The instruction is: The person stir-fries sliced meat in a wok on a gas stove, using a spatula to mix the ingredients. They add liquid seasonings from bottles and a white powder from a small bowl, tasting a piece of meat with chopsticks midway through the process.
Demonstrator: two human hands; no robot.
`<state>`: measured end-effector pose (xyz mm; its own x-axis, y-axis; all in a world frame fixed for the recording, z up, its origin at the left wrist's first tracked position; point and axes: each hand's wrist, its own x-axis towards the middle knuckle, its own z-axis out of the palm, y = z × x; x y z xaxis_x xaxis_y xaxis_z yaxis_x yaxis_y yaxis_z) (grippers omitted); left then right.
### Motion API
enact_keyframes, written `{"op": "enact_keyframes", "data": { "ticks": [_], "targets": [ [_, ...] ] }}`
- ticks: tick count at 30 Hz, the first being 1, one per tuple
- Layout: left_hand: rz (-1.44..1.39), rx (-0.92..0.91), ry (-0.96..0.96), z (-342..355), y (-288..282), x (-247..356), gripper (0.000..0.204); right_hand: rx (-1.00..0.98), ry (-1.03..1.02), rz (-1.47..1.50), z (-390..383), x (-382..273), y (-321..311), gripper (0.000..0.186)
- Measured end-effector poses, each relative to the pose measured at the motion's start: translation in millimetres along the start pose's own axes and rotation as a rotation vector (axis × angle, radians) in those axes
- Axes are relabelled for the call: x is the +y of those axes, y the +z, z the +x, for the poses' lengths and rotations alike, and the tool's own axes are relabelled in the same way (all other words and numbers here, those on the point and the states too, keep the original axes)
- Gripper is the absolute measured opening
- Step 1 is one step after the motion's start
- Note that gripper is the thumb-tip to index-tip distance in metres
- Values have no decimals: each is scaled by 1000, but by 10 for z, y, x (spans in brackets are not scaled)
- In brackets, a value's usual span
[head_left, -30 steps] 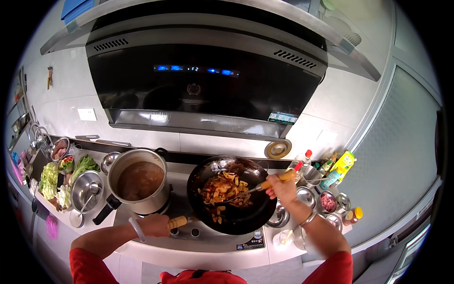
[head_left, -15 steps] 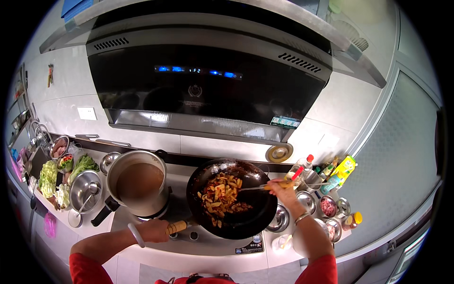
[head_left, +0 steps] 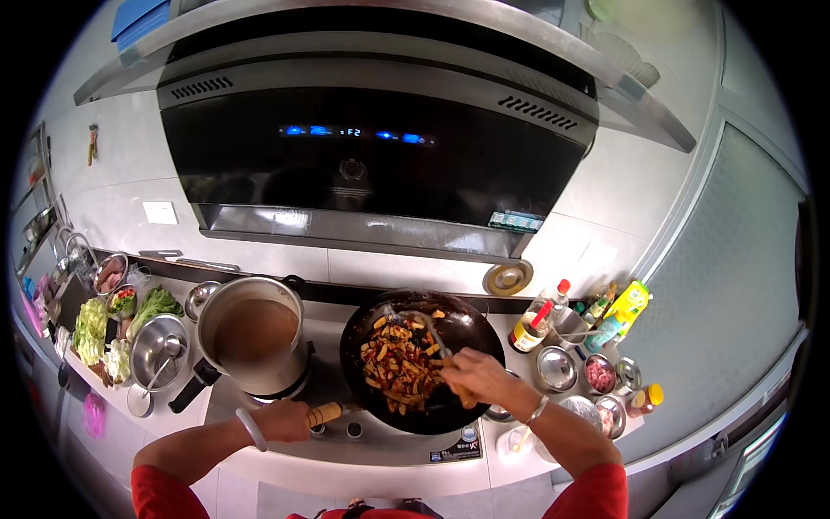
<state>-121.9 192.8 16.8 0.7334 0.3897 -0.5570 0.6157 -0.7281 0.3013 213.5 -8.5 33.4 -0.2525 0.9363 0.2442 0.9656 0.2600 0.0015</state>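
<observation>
A dark wok [head_left: 462,406] sits on the stove, with browned, sauce-coated food pieces [head_left: 402,363] heaped in its middle and left side. My left hand [head_left: 285,421] is closed round the wok's wooden handle [head_left: 324,414]. Over the right part of the wok, my right hand [head_left: 486,378] grips the wooden handle of a metal spatula [head_left: 432,330]. The spatula's metal end reaches to the far side of the food; its edge is partly lost among the pieces.
Left of the wok stands a tall pot [head_left: 251,333] of brown liquid, its black handle [head_left: 194,387] pointing toward me. Beyond it are a steel bowl [head_left: 159,350] and leafy vegetables [head_left: 91,331]. Bottles [head_left: 532,329] and a bowl of raw meat [head_left: 599,374] stand at right. A range hood [head_left: 363,164] hangs above.
My right hand has moved left and nearer to me, over the wok, swinging the spatula to the food's far side. The food has shifted and spread. My left hand keeps its grip.
</observation>
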Motion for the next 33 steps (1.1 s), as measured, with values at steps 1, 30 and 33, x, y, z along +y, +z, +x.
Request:
{"op": "enact_keyframes", "data": {
  "ticks": [1,30,33],
  "targets": [
    [0,2,-3,-35,-33,39,34,-60,-34,8,-20,-61,55,34],
    [-103,772,-14,-53,101,2246,38,103,1718,786,-4238,2954,1830,23],
    [-121,868,62,-68,203,2550,35,-68,1646,685,-4327,3004,1625,20]
  ]
}}
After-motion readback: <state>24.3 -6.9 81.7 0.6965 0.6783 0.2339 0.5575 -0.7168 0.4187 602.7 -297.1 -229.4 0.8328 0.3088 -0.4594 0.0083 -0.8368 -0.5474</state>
